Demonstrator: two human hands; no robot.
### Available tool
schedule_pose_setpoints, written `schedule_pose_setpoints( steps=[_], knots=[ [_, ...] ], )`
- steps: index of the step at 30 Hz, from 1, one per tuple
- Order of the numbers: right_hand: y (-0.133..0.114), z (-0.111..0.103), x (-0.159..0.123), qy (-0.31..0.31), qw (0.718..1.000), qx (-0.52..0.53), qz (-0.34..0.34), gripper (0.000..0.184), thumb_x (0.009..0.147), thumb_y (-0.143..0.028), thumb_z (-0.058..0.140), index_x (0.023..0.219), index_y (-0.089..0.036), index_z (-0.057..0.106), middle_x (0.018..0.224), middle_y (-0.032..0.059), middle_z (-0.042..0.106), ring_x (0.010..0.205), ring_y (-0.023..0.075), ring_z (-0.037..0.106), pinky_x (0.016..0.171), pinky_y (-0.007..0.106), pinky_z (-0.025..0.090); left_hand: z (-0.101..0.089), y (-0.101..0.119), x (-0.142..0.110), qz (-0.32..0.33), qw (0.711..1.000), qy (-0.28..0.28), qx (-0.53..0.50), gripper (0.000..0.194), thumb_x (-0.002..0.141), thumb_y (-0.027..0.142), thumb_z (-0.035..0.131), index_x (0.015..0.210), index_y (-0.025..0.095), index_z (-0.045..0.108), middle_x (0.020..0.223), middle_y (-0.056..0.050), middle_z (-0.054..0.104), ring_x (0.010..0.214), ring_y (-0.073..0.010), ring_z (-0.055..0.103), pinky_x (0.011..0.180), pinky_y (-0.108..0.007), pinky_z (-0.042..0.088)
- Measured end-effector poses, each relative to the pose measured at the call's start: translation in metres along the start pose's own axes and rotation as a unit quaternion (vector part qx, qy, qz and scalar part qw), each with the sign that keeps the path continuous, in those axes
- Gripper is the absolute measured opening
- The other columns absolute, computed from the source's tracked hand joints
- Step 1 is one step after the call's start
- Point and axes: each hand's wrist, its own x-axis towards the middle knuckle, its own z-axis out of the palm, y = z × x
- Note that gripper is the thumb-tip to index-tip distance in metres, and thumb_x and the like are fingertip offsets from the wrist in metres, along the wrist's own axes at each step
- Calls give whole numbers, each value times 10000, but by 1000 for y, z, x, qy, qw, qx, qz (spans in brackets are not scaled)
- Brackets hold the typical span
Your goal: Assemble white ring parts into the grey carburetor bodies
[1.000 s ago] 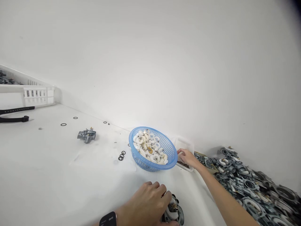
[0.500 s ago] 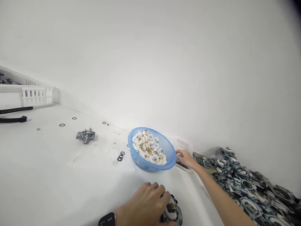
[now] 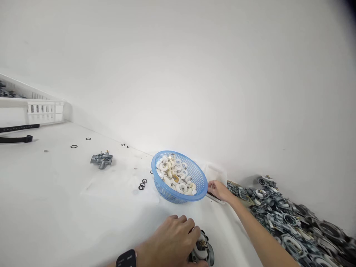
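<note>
Left hand (image 3: 172,239) cups a carburetor (image 3: 203,252); right hand (image 3: 218,190) reaches into a tray (image 3: 217,173).

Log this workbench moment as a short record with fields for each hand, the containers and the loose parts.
left hand: left hand closed over a metal carburetor part at the near edge; a watch on the wrist
right hand: right hand reaching into the small white tray, whether its grip is closed cannot be told
basket: blue basket with white ring-shaped pieces, left of the tray
pile: grey metal castings heaped at the right
loose parts: one small carburetor body, black O-rings
surface: white table
</note>
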Motion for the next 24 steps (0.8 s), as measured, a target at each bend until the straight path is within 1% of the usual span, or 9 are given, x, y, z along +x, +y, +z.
schedule_pose_setpoints(
  steps=[5,9,16,20,24],
  knots=[
    [1,1,0,13,1000,-22,4,318,1015,-368,658,1257,-162,650,1277,82,650,1078,266,671,905,437,595,0,0,0,0,1000,4,1,490,917,658,651,1013,179,614,982,-46,694,885,-269,700,749,-366,563],
    [1,1,1,25,999,-35,0,301,1016,-362,655,1248,-170,659,1287,82,649,1069,257,672,893,420,598,2,0,0,0,1000,4,2,501,913,672,647,993,178,613,967,-49,693,876,-267,700,740,-358,558],
    [-4,0,-4,47,997,-61,-13,271,1021,-355,651,1215,-166,663,1226,81,669,1020,229,682,873,408,601,4,-2,1,0,1000,4,-3,529,909,695,639,993,174,621,965,-62,696,873,-270,701,724,-349,552],
    [-4,-4,-11,75,996,-47,-33,265,1024,-355,648,1207,-165,663,1212,82,672,1015,224,682,876,410,599,4,-1,-1,-5,1000,9,-17,500,893,664,673,1004,179,622,972,-54,694,882,-279,697,746,-373,564],
    [0,-9,-19,109,993,0,-54,262,1021,-356,652,1192,-160,668,1194,75,678,998,223,686,863,402,603,5,0,-5,-15,999,22,-40,441,883,600,700,1039,196,618,991,-45,687,904,-282,687,785,-400,571]
  ],
)
